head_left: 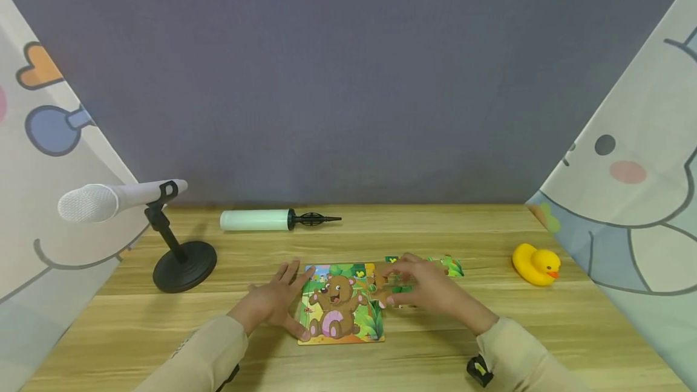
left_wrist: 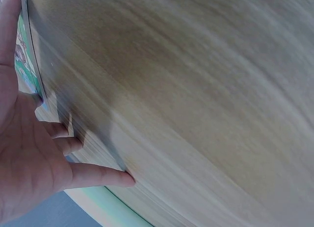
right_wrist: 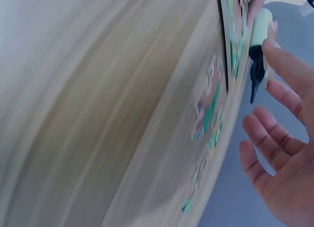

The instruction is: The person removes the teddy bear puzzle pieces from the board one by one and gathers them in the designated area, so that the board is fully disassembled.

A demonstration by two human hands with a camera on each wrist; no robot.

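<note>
A bear jigsaw puzzle [head_left: 340, 304] lies on the wooden table, most of its picture filled in. My left hand [head_left: 269, 301] rests along its left edge with fingers spread, thumb at the lower corner. In the left wrist view that hand [left_wrist: 34, 153] grips nothing. At the puzzle's right side, my right hand [head_left: 432, 286] pinches a brown puzzle piece [head_left: 377, 278] between thumb and fingertip. The piece [right_wrist: 273, 33] shows thin and nearly edge-on in the right wrist view, above the table. Loose puzzle pieces [head_left: 453, 266] lie under and beyond the right hand, partly hidden by it.
A pale green hand pump [head_left: 256, 220] with a black nozzle lies behind the puzzle. On the left stands a white microphone [head_left: 122, 198] on a black stand [head_left: 185, 265]. A yellow rubber duck [head_left: 536, 265] sits at the right. A grey panel [head_left: 348, 89] rises behind the table.
</note>
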